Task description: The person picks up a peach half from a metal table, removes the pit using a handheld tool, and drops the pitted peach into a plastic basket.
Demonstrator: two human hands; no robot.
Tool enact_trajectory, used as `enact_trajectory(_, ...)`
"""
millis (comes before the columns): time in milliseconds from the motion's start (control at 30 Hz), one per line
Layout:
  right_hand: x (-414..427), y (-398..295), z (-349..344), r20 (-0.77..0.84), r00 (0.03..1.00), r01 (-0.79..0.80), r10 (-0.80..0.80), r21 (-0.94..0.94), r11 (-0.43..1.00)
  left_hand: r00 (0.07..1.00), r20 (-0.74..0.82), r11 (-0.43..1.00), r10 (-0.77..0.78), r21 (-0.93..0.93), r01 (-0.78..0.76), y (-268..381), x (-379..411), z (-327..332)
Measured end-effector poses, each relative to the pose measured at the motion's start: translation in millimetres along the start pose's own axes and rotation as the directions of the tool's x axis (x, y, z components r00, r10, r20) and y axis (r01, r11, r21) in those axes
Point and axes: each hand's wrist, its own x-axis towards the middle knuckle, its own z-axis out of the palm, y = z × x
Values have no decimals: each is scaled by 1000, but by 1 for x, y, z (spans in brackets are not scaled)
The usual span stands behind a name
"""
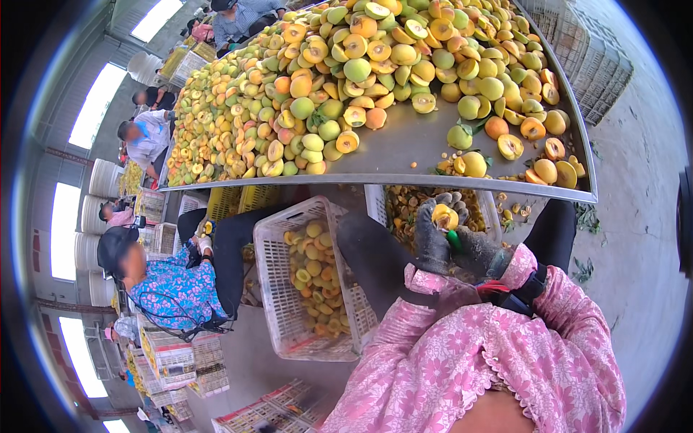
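Observation:
My left hand [433,238], in a dark, dirty work glove, holds a cut yellow fruit half [445,217] that looks like peach or apricot. My right hand [479,253], gloved alike, grips a small tool with a green handle [453,241] against the fruit's lower side; its working end is hidden. Both hands are close together above a white plastic crate [491,216] of pits and scraps between my knees. Beyond it, a metal-rimmed table [400,143] bears a large heap of whole and halved fruit [314,103].
Left of my leg, a white plastic crate [270,270] holds fruit halves. A co-worker in a blue floral top [178,295] sits farther left. Stacked crates [601,76] stand right of the table. Leaves and scraps [587,216] lie on the floor at right.

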Motion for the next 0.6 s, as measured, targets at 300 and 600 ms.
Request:
enact_trajectory(300, -3, -24, -17, 83, 977, -169, 199, 866, 471, 998, -22, 997, -58, -42, 57, -4, -5, 7)
enact_trajectory(600, -14, -33, -49, 19, 942, -281, 334, 587, 759, 940, 126, 925, -318, -177, 337, 16, -5, 3)
